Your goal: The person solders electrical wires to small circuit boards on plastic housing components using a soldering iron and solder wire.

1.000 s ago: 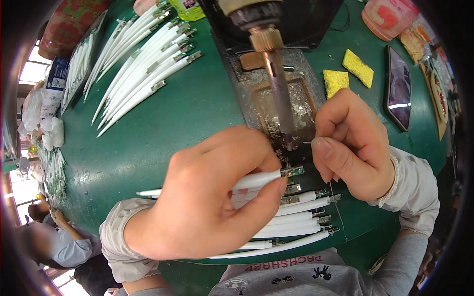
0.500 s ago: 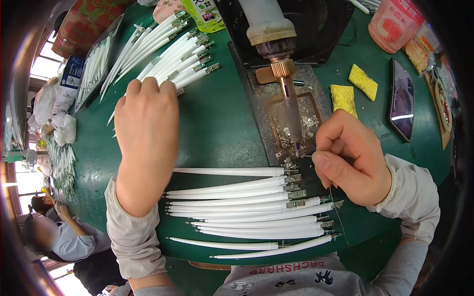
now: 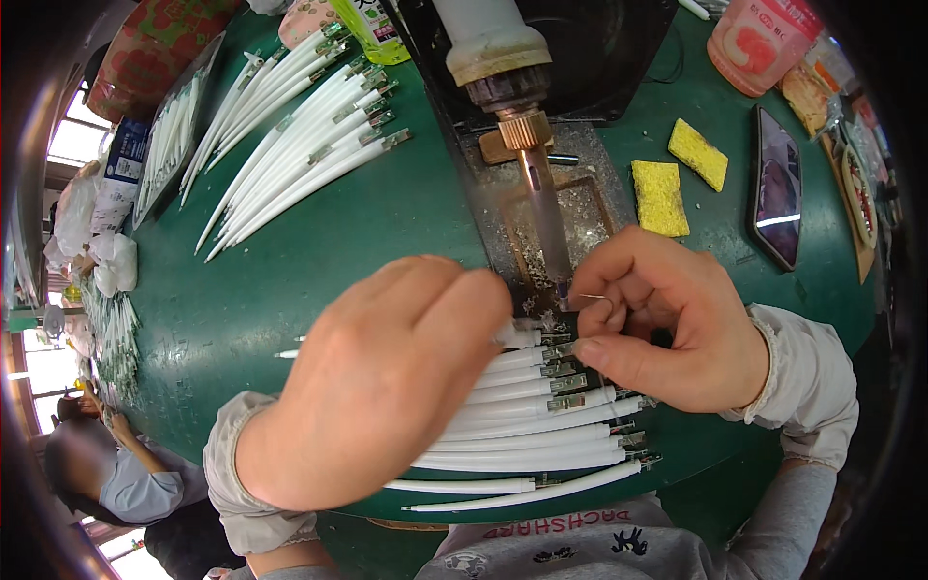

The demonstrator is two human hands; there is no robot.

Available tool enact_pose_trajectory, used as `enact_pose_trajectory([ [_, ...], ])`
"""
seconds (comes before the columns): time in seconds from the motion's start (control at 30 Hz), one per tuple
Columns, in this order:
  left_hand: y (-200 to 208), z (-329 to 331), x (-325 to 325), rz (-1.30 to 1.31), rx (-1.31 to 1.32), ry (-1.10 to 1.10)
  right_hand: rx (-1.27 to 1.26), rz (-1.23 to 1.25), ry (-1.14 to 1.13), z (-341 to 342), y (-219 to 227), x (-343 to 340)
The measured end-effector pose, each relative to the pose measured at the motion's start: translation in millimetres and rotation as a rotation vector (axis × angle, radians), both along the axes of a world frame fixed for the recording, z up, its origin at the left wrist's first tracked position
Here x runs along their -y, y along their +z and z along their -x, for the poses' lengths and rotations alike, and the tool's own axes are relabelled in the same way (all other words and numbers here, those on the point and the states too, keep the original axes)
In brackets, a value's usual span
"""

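Observation:
My right hand [image 3: 677, 324] is closed in a pinch on a thin solder wire [image 3: 592, 297], whose end lies close to the tip of an upright soldering iron [image 3: 548, 217]. My left hand [image 3: 377, 377], slightly blurred, is curled over a row of white tapered sticks [image 3: 527, 406] with small metal terminals on their right ends. Its fingertips are mostly hidden; at them, the blurred end of the uppermost white stick [image 3: 517, 336] shows, just below the iron's tip. The hand covers the middle of the row.
Beneath the iron lies a metal tray [image 3: 604, 208] strewn with solder bits. Two yellow sponges [image 3: 660, 198], a phone [image 3: 778, 188] and a pink tub [image 3: 759, 48] are to the right. More white sticks [image 3: 290, 145] lie far left. A person [image 3: 145, 464] sits beyond the left edge.
My left hand has come away from the far-left sticks and moved right and nearer, over the near row by the iron. My right hand has shifted slightly left, still pinching the solder wire.

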State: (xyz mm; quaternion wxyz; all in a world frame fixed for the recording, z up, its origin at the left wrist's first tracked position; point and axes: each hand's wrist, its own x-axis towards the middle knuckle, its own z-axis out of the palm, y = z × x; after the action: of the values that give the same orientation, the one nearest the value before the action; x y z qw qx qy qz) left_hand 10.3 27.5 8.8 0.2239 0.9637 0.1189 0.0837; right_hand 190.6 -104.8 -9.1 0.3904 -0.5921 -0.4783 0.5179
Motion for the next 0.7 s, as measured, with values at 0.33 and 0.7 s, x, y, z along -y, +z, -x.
enact_pose_trajectory([
  [0.33,10,-2,12,0.366,-0.041,0.089,-0.050,-0.129,0.027,-2,-7,4],
  [0.7,6,2,4,1.000,-0.190,0.186,0.193,-0.400,0.097,-3,-8,1],
])
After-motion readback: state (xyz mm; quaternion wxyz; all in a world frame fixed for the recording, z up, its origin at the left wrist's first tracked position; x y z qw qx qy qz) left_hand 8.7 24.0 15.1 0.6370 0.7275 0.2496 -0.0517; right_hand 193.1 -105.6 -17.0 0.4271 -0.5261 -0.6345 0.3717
